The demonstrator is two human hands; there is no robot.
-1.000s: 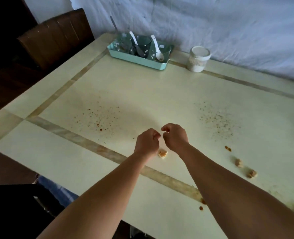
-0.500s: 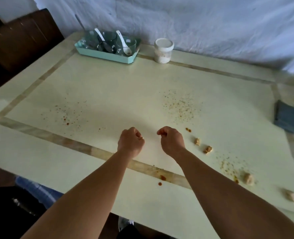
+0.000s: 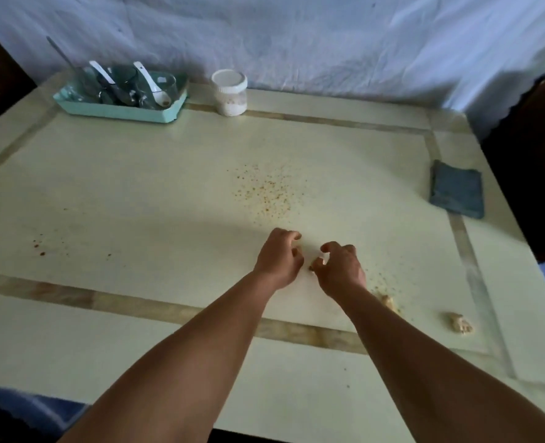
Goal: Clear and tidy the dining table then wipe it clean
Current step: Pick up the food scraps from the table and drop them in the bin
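Centre frame: right hand (image 3: 340, 270) pinching crumb (image 3: 313, 266); left hand (image 3: 279, 259) curled, contents unclear. Advise: pinch low, lift chunks (image 3: 459, 322) before wiping bench (image 3: 137, 193).

- My left hand (image 3: 279, 259) and right hand (image 3: 340, 266) sit close together at mid-frame over the worktop (image 3: 137, 193), fingers curled.
- My right fingertips pinch a small crumb (image 3: 312, 267).
- Two bigger crumbs (image 3: 459, 323) lie at lower right.
- A scatter of specks (image 3: 266, 193) lies just above my hands.
- Upper left: teal tray (image 3: 117, 110) with glasses and spoons; white jar (image 3: 229, 92) beside it.
- Blue cloth (image 3: 456, 193) at right edge.
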